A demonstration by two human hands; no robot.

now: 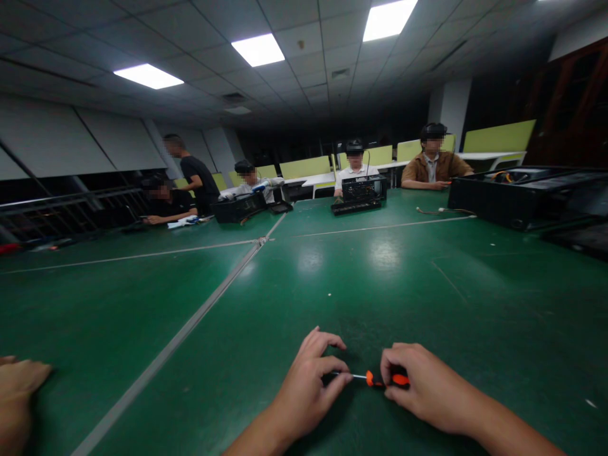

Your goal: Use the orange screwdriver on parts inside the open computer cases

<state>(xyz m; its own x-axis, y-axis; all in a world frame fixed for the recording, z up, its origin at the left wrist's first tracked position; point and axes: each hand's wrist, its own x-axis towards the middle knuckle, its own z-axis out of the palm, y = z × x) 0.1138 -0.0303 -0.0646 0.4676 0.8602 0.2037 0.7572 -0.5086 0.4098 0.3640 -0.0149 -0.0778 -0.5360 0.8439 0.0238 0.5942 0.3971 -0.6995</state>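
Note:
Low over the green tabletop, a screwdriver with an orange and black handle and a thin metal shaft lies level between my hands. My left hand pinches the shaft between thumb and forefinger, its other fingers raised and curled. Wrapped about the handle are the fingers of my right hand, which cover part of it. The tip of the shaft is hidden behind my left fingers.
Another person's hand rests at the left edge. Across the table, several people sit by opened computer cases, one black case at far right and another mid-back. A thin cable lies near the right case.

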